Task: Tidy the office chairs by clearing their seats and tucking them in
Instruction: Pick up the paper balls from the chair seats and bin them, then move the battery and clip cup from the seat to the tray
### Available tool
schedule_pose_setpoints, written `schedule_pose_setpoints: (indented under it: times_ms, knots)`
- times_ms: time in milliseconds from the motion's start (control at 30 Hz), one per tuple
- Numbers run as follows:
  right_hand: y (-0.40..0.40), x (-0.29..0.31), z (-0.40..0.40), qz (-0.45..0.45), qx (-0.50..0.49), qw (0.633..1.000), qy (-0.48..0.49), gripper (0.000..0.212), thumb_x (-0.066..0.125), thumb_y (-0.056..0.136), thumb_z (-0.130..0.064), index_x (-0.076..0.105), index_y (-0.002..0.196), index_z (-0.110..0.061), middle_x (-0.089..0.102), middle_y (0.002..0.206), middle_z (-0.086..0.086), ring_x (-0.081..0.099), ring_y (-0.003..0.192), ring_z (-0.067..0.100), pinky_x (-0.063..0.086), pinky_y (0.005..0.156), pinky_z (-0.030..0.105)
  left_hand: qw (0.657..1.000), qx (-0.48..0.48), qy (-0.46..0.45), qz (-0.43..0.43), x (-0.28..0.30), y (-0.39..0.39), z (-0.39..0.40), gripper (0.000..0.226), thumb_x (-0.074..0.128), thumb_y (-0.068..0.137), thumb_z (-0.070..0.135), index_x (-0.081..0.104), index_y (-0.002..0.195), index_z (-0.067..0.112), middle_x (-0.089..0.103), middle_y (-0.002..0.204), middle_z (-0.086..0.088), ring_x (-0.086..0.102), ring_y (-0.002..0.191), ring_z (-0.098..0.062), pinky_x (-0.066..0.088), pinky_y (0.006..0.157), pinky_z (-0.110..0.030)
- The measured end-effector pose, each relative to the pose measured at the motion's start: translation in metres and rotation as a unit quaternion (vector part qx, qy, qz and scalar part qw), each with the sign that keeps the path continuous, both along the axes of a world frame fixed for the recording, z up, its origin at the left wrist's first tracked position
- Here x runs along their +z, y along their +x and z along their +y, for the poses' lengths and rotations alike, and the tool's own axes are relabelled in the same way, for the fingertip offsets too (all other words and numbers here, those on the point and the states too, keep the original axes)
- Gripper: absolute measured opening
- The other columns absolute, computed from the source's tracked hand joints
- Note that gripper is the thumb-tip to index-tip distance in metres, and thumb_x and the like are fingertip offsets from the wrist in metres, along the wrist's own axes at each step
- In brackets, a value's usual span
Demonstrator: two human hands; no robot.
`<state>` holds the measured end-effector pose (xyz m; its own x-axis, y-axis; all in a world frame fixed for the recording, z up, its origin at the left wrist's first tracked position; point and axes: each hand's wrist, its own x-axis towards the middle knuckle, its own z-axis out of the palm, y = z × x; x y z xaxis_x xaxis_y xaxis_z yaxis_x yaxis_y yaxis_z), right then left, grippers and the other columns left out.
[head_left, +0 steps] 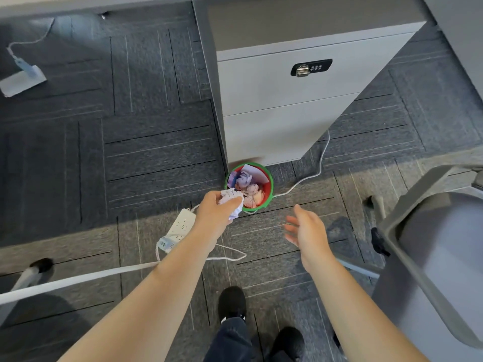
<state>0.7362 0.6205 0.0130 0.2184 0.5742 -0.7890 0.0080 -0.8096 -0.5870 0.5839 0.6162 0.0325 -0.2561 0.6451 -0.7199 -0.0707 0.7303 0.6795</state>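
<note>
My left hand (pixel 213 215) grips a crumpled white paper ball (pixel 231 201) right at the near rim of a small red bin with a green rim (pixel 270 190). The bin stands on the carpet against a white drawer cabinet and holds several crumpled papers. My right hand (pixel 304 228) hovers open and holds nothing, to the right of the bin and nearer to me. A grey office chair (pixel 428 246) fills the right edge, its seat bare where visible.
The white drawer cabinet (pixel 285 105) with a combination lock stands behind the bin. A white power strip (pixel 179 229) and its cables lie on the carpet below my left hand. Another chair's leg and caster (pixel 39 267) sit at left. My feet (pixel 232 301) are below.
</note>
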Motion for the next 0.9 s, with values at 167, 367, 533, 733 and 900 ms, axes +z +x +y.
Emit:
schedule_pose_setpoints:
  times_ms: [167, 367, 533, 733, 900]
  knots:
    - [0.007, -0.004, 0.007, 0.017, -0.019, 0.999, 0.027, 0.011, 0.044, 0.095, -0.025, 0.048, 0.094, -0.015, 0.053, 0.086, 0.001, 0.051, 0.071, 0.011, 0.045, 0.066, 0.025, 0.993, 0.073, -0.034, -0.082, -0.003, 0.012, 0.025, 0.048, 0.050, 0.090, 0.025, 0.036, 0.134, 0.011, 0.044, 0.134, -0.014, 0.047, 0.120, -0.024, 0.042, 0.093, -0.033]
    - [0.012, 0.017, 0.011, 0.021, -0.029, 0.998, 0.053, 0.019, 0.045, 0.094, -0.024, 0.049, 0.076, -0.023, 0.054, 0.082, -0.003, 0.051, 0.072, 0.009, 0.043, 0.063, 0.022, 1.000, 0.027, 0.013, 0.004, 0.005, 0.012, 0.031, 0.029, 0.046, 0.091, 0.016, 0.044, 0.063, 0.024, 0.043, 0.073, 0.002, 0.041, 0.086, -0.020, 0.031, 0.083, -0.033]
    - [0.022, 0.077, 0.018, 0.028, -0.032, 0.992, 0.118, 0.020, 0.046, 0.093, -0.019, 0.052, 0.074, -0.023, 0.057, 0.082, -0.004, 0.054, 0.072, 0.007, 0.045, 0.064, 0.021, 0.997, -0.004, 0.076, -0.009, 0.056, 0.032, 0.032, 0.048, 0.043, 0.089, 0.006, 0.064, 0.051, 0.025, 0.062, 0.068, 0.007, 0.053, 0.087, -0.022, 0.044, 0.083, -0.034]
    - [0.084, 0.175, 0.009, 0.012, -0.070, 0.975, 0.208, 0.016, 0.048, 0.091, -0.018, 0.055, 0.077, -0.021, 0.059, 0.082, -0.005, 0.055, 0.074, 0.007, 0.047, 0.066, 0.020, 0.985, -0.097, 0.140, -0.017, 0.141, 0.101, 0.038, 0.022, 0.044, 0.089, 0.012, 0.052, 0.074, 0.026, 0.050, 0.073, 0.004, 0.046, 0.069, -0.015, 0.038, 0.059, -0.024]
    - [0.177, 0.222, -0.029, -0.024, -0.155, 0.958, 0.241, 0.019, 0.049, 0.090, -0.016, 0.056, 0.073, -0.019, 0.059, 0.078, -0.002, 0.054, 0.071, 0.009, 0.044, 0.062, 0.019, 0.965, -0.185, 0.183, -0.037, 0.196, 0.193, 0.026, 0.016, 0.049, 0.089, 0.015, 0.054, 0.077, 0.025, 0.054, 0.078, 0.005, 0.052, 0.079, -0.014, 0.045, 0.075, -0.025]
